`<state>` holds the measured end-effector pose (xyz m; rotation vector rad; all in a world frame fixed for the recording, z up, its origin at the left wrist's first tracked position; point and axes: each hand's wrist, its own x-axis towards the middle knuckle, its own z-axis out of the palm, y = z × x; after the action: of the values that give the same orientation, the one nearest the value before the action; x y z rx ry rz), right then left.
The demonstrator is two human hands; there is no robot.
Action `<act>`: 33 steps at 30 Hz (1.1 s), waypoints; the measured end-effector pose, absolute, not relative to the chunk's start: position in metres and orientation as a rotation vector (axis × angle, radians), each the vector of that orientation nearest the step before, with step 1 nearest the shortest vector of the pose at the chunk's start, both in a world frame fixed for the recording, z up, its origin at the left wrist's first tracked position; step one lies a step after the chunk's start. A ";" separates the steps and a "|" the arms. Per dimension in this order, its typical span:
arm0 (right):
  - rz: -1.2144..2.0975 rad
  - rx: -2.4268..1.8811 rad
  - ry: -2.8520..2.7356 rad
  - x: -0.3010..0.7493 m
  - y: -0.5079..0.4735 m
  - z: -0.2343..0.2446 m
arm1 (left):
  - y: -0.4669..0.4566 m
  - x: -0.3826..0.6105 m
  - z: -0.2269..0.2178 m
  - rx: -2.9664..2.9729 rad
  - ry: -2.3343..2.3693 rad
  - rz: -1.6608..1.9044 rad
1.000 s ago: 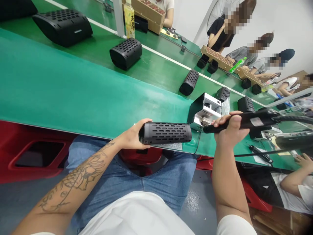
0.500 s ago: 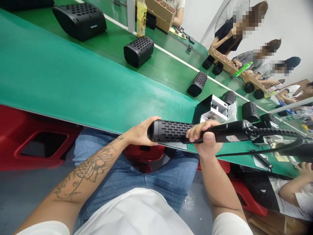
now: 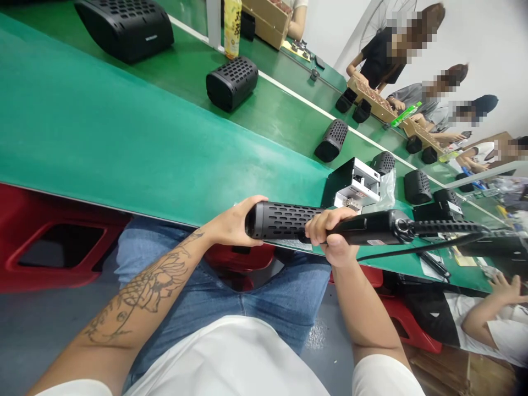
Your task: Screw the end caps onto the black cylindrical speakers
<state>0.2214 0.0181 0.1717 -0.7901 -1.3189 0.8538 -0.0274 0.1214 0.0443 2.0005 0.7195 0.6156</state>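
Observation:
My left hand (image 3: 233, 223) grips the left end of a black perforated speaker tube (image 3: 282, 220), held level just over the near edge of the green conveyor belt (image 3: 124, 132). My right hand (image 3: 332, 234) is wrapped round a black electric screwdriver (image 3: 371, 228) with a coiled cable; its tip lies against the tube's right end, hidden behind my fingers. Both hands hover above my lap.
Several black speaker housings (image 3: 231, 82) lie along the belt. A black-and-white screw feeder box (image 3: 350, 184) stands just beyond my hands. A drink bottle (image 3: 232, 27) and cardboard trays (image 3: 371, 99) sit on the far side, where several people work. Another person's hand (image 3: 501, 286) is at right.
My right hand brought the screwdriver leftward from beside the feeder box onto the tube's right end. The left hand kept its hold on the tube.

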 end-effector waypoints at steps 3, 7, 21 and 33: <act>0.876 -0.773 -1.316 0.218 0.016 0.169 | 0.121 -0.029 0.041 2.019 0.740 0.594; 0.832 -0.817 -1.262 0.228 0.015 0.175 | 0.119 -0.032 0.035 2.066 0.773 0.592; 0.073 -1.143 -0.898 0.400 0.068 0.157 | 0.118 -0.033 0.031 2.072 0.845 0.603; 0.563 -0.680 -1.248 0.222 0.013 0.207 | 0.116 -0.028 0.034 2.027 0.819 0.610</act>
<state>0.2217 0.0132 0.2069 -0.6795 -1.2483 0.5626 -0.0281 0.1158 0.0340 2.0267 0.8191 0.6103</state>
